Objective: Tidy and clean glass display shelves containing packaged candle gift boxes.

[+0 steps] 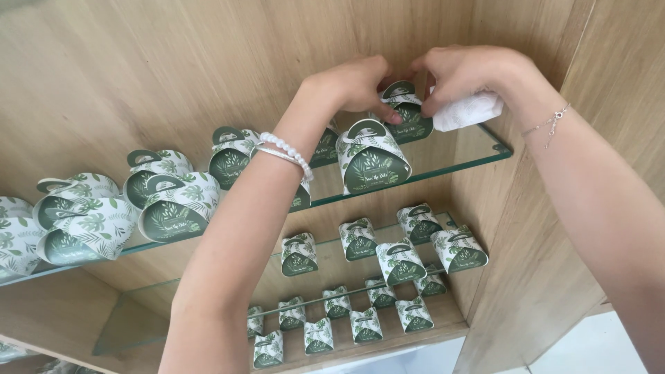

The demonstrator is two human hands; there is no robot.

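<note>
Hands meet at upper centre of frame over a small green-and-white leaf-print gift box (409, 111) on the top glass shelf (495, 149). Left hand (357, 83) pinches the box's top flap, fingers curled shut on it. Right hand (460, 73) touches the same box while clutching a white cloth (471, 111). Box looks light, thin card, easily crushed; likely best held by the handle tab or base. A matching box (373, 156) sits just in front.
</note>
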